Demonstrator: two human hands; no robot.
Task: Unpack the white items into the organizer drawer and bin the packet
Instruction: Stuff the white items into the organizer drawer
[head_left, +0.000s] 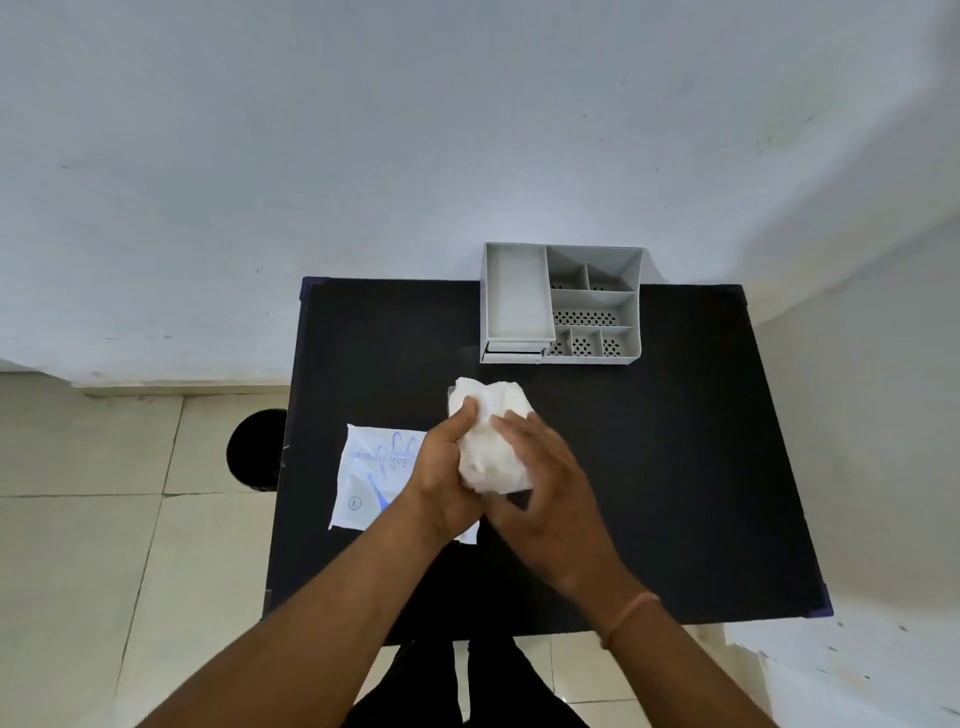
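Note:
A crumpled bundle of white items (491, 439) is held above the black table (675, 467) between both hands. My left hand (447, 473) grips its left side and my right hand (545, 483) presses on its right side. The flat white packet (371, 478) with blue print lies on the table to the left, partly under my left hand. The grey organizer (561, 304) stands at the table's far edge; its drawers (514, 353) at the lower left front look closed.
A round black bin (257, 449) stands on the tiled floor left of the table. A pale wall runs behind the table. My legs are visible below the table's near edge.

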